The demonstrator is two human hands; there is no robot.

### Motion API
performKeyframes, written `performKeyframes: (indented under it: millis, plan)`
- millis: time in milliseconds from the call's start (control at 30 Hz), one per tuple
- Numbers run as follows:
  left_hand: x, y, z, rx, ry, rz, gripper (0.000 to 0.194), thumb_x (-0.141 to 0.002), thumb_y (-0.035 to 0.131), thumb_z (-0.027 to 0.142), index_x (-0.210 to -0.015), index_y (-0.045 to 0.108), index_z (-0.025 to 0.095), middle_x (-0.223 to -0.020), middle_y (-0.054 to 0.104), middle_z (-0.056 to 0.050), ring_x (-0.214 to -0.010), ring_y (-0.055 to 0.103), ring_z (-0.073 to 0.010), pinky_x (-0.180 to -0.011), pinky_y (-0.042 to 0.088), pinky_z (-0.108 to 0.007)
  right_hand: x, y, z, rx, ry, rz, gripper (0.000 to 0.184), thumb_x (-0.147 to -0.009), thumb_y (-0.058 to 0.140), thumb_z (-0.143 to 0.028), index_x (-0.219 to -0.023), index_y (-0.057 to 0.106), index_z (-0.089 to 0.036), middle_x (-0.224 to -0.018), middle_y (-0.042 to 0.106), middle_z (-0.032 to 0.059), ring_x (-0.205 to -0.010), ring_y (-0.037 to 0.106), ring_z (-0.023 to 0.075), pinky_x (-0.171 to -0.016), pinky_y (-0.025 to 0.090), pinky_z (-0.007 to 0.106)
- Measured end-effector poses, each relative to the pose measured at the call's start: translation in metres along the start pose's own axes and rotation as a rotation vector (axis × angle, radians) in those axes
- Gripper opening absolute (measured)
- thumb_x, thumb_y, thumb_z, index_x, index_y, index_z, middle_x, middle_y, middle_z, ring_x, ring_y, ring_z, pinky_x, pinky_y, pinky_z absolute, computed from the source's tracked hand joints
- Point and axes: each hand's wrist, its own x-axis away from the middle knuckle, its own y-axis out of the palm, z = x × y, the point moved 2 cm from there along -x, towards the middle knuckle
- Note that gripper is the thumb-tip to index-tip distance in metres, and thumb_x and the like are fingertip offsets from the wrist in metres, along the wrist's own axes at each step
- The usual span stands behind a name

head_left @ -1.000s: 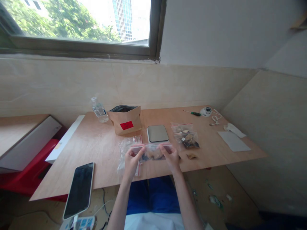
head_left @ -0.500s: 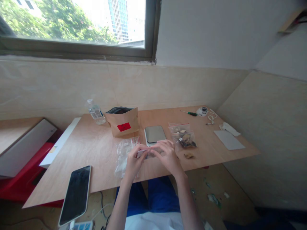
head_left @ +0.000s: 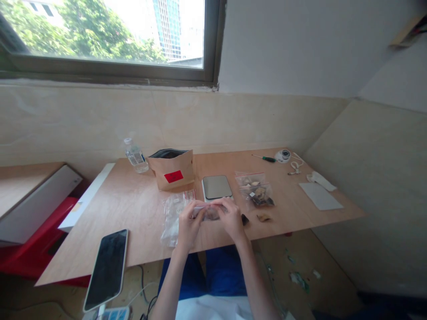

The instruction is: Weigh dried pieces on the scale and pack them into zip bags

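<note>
Between my hands is a small clear zip bag (head_left: 211, 214) with a pinkish top edge, its contents partly hidden by my fingers. My left hand (head_left: 190, 221) pinches the left end of that edge, and my right hand (head_left: 230, 218) grips the right end. Just beyond them lies a flat digital scale (head_left: 216, 186) with a metal plate. Flat clear zip bags (head_left: 171, 220) lie to the left of my left hand. To the right are filled zip bags (head_left: 256, 191) holding dried brown pieces. A dark piece (head_left: 245, 219) and a tan dried piece (head_left: 263, 218) lie loose near my right hand.
An open kraft pouch (head_left: 171, 171) with a red label stands behind, beside a water bottle (head_left: 136, 156). A phone (head_left: 106, 269) overhangs the front left edge. At the right are a green screwdriver (head_left: 267, 158), a white camera (head_left: 283, 155) and a white sheet (head_left: 320, 196).
My right hand has shifted slightly left along the bag's top edge, uncovering more of the dark piece beside it. Both hands still hold the bag. The view has shifted a little.
</note>
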Motion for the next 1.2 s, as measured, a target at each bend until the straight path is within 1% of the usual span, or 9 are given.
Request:
performKeyframes:
  millis: [100, 167, 333, 533, 633, 833, 933, 1067, 1200]
  plan:
    - [-0.001, -0.002, -0.002, -0.012, -0.012, -0.004, 0.013, -0.084, 0.058, 0.029, -0.083, 0.067, 0.020, -0.081, 0.068, -0.002, -0.075, 0.061, -0.0153, -0.067, 0.045, -0.025, -0.001, -0.004, 0.001, -0.103, 0.079, -0.065, 0.013, -0.087, 0.057, -0.031, -0.091, 0.066, -0.023, -0.088, 0.068, 0.0029, -0.086, 0.060, 0.0185, -0.078, 0.045, 0.030]
    - [-0.001, -0.003, -0.004, 0.004, -0.035, -0.003, 0.013, -0.083, 0.059, 0.030, -0.081, 0.067, 0.020, -0.079, 0.068, -0.002, -0.073, 0.061, -0.0150, -0.066, 0.045, -0.025, -0.001, -0.006, 0.000, -0.134, 0.114, -0.086, 0.015, -0.087, 0.056, -0.033, -0.088, 0.067, -0.022, -0.087, 0.068, 0.0031, -0.085, 0.061, 0.0184, -0.079, 0.046, 0.030]
    - [0.000, -0.004, -0.007, 0.056, -0.107, -0.019, 0.015, -0.081, 0.061, 0.033, -0.077, 0.065, 0.019, -0.079, 0.068, -0.003, -0.073, 0.062, -0.0154, -0.065, 0.046, -0.025, -0.002, -0.008, -0.004, -0.162, 0.125, -0.073, 0.013, -0.085, 0.059, -0.031, -0.082, 0.067, -0.021, -0.084, 0.069, 0.0026, -0.085, 0.062, 0.0182, -0.080, 0.047, 0.031]
    - [-0.001, -0.004, -0.008, 0.035, -0.088, -0.055, 0.017, -0.081, 0.060, 0.034, -0.077, 0.065, 0.019, -0.077, 0.067, -0.003, -0.074, 0.061, -0.0162, -0.068, 0.046, -0.026, -0.002, -0.005, 0.002, -0.151, 0.138, -0.099, 0.013, -0.084, 0.058, -0.030, -0.081, 0.066, -0.021, -0.081, 0.068, 0.0024, -0.081, 0.062, 0.0176, -0.076, 0.047, 0.030]
    - [0.000, -0.001, -0.008, 0.006, -0.108, -0.053, 0.016, -0.082, 0.059, 0.034, -0.079, 0.064, 0.018, -0.076, 0.067, -0.002, -0.071, 0.061, -0.0153, -0.065, 0.046, -0.024, -0.001, 0.000, 0.006, -0.097, 0.116, -0.094, 0.012, -0.086, 0.056, -0.027, -0.079, 0.063, -0.020, -0.080, 0.065, 0.0023, -0.080, 0.060, 0.0177, -0.075, 0.046, 0.029]
    - [0.002, 0.004, -0.002, 0.010, -0.102, -0.024, 0.015, -0.083, 0.059, 0.032, -0.081, 0.063, 0.018, -0.077, 0.066, -0.001, -0.072, 0.061, -0.0148, -0.066, 0.046, -0.025, 0.001, 0.008, 0.004, 0.064, 0.035, -0.007, 0.013, -0.088, 0.048, -0.016, -0.079, 0.055, -0.021, -0.080, 0.061, 0.0039, -0.080, 0.056, 0.0194, -0.073, 0.043, 0.031]
    - [0.001, 0.003, -0.001, -0.018, -0.101, 0.004, 0.015, -0.083, 0.058, 0.033, -0.083, 0.063, 0.018, -0.077, 0.067, -0.001, -0.071, 0.061, -0.0147, -0.067, 0.046, -0.025, 0.001, 0.007, 0.000, 0.048, 0.020, -0.014, 0.011, -0.089, 0.049, -0.019, -0.081, 0.055, -0.020, -0.082, 0.062, 0.0039, -0.081, 0.056, 0.0192, -0.075, 0.043, 0.031]
    - [0.001, 0.000, -0.004, -0.047, -0.097, 0.037, 0.016, -0.083, 0.058, 0.034, -0.080, 0.062, 0.019, -0.077, 0.067, -0.002, -0.071, 0.061, -0.0154, -0.067, 0.047, -0.026, -0.001, 0.004, -0.007, 0.013, -0.010, -0.080, 0.007, -0.089, 0.054, -0.025, -0.091, 0.060, -0.022, -0.088, 0.065, 0.0034, -0.087, 0.058, 0.0190, -0.080, 0.044, 0.032]
    - [0.002, 0.000, -0.008, -0.033, -0.116, 0.022, 0.017, -0.084, 0.055, 0.035, -0.076, 0.057, 0.020, -0.065, 0.061, 0.001, -0.064, 0.061, -0.0147, -0.059, 0.046, -0.024, -0.003, 0.003, -0.009, 0.040, -0.061, -0.069, 0.010, -0.088, 0.056, -0.029, -0.089, 0.064, -0.023, -0.087, 0.068, 0.0028, -0.085, 0.059, 0.0194, -0.080, 0.043, 0.033]
